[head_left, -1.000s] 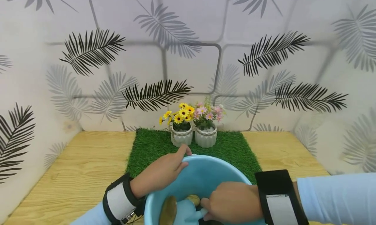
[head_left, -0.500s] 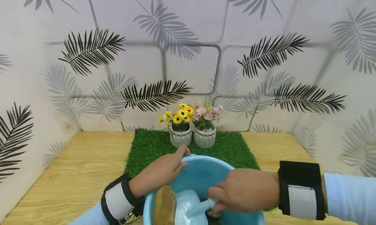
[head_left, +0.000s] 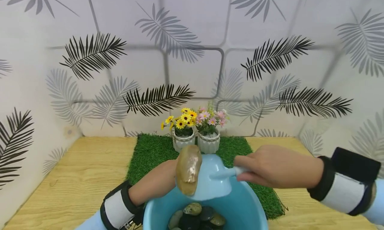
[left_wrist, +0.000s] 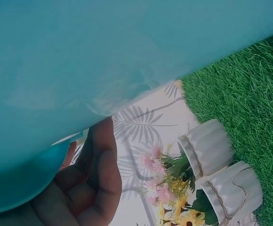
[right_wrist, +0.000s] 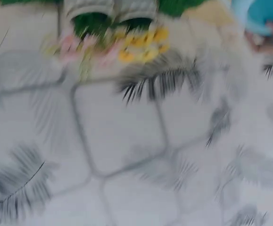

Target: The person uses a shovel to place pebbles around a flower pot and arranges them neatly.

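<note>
My right hand (head_left: 274, 166) grips the handle of a light blue plastic shovel (head_left: 220, 186), raised over the bucket. A smooth brown stone (head_left: 189, 170) lies across the shovel's front end. My left hand (head_left: 159, 180) holds the far left rim of the blue bucket (head_left: 249, 200); the shovel and stone hide its fingertips in the head view. In the left wrist view, the fingers (left_wrist: 105, 174) curl at the bucket's wall. At the bucket's bottom lie several dark and mottled stones (head_left: 193, 209). The right wrist view is blurred and does not show the shovel clearly.
Behind the bucket, two white pots with yellow flowers (head_left: 183, 123) and pink flowers (head_left: 211, 120) stand on a green turf mat (head_left: 153, 153). The mat lies on a wooden table (head_left: 90, 176). A leaf-patterned wall covering (head_left: 195, 73) rises behind.
My right hand has lifted the shovel with the brown stone from inside the bucket, up and to the right. More stones show below. My left hand stays at the rim.
</note>
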The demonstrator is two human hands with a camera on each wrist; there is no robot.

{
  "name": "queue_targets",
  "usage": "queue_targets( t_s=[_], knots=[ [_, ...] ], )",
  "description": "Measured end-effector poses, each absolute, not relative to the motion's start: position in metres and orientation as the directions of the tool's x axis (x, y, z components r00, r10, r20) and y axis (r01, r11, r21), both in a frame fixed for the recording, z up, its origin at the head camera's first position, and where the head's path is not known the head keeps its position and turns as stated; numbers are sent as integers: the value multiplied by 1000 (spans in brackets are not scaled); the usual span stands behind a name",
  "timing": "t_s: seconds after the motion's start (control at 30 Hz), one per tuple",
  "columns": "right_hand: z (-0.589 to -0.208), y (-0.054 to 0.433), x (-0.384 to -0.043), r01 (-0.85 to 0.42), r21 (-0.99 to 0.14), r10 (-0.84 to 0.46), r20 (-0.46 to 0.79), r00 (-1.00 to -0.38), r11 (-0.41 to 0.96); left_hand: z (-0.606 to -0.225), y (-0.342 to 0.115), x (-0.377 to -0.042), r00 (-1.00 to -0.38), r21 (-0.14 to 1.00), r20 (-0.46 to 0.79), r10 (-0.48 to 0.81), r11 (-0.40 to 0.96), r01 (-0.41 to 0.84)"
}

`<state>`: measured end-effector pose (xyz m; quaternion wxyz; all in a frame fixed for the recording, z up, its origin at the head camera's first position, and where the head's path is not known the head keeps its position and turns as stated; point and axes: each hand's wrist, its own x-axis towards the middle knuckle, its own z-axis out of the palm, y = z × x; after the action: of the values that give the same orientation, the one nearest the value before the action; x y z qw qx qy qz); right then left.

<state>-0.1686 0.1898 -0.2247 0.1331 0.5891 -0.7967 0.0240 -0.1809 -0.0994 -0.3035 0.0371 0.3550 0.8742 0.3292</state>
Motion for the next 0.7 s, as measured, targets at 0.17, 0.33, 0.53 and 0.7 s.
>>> queue_targets(
  t_s=[0.17,0.33,0.53,0.7],
  knots=[
    [-210,223,-190,-911,151,-886,341,-316,383,-303,-94,-184,-792,590,59,607,619,518],
    [-223,258,-215,-790,176,-794,315,-519,587,-301,-93,-183,-802,593,50,595,629,503],
    [-276,293,-264,-632,179,-657,225,-720,754,-300,-94,-182,-808,603,49,587,628,492],
    [-334,310,-299,-559,138,-576,170,-800,817,-302,-94,-183,-805,618,46,592,616,488]
  ],
)
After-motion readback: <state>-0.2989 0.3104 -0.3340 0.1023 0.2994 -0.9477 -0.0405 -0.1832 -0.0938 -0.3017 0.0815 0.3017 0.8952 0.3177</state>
